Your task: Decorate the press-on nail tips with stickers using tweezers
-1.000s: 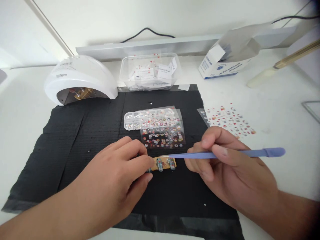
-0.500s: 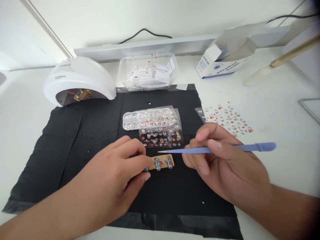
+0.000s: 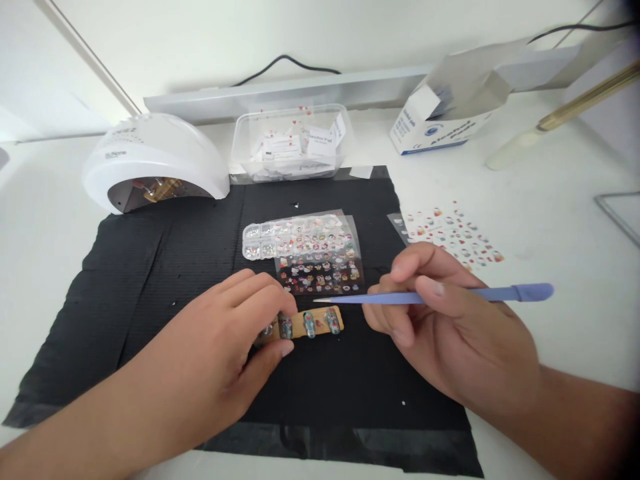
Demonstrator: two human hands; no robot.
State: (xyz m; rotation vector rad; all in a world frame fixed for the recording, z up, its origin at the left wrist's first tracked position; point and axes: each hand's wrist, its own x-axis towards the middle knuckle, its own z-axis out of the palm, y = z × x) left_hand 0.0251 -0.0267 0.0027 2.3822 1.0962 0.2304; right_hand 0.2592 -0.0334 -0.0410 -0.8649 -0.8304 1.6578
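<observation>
My left hand (image 3: 245, 333) grips the left end of a small wooden strip (image 3: 321, 323) between thumb and fingers, low over the black mat. Several decorated false nails (image 3: 309, 325) sit crosswise on the strip; those at its left end are partly covered by my fingers. Held in my right hand (image 3: 435, 313) are blue tweezers (image 3: 395, 299), lying almost level, their pale tip just above the strip and apart from the nails. Behind the strip lie clear sticker sheets (image 3: 320, 270), which overlap a clear compartment case (image 3: 253, 250) of small shiny pieces.
A white nail lamp (image 3: 160, 153) stands at the back left, with another wooden piece inside. Beside it is a clear plastic tub (image 3: 240, 150) of packets, then an alcohol pad box (image 3: 440, 130). Another sticker sheet (image 3: 470, 233) and a brush (image 3: 555, 123) are at the right.
My left hand has shifted its grip leftward along the strip, uncovering more of the nails. The strip itself sits slightly higher and further left in view. The tweezers have hardly moved.
</observation>
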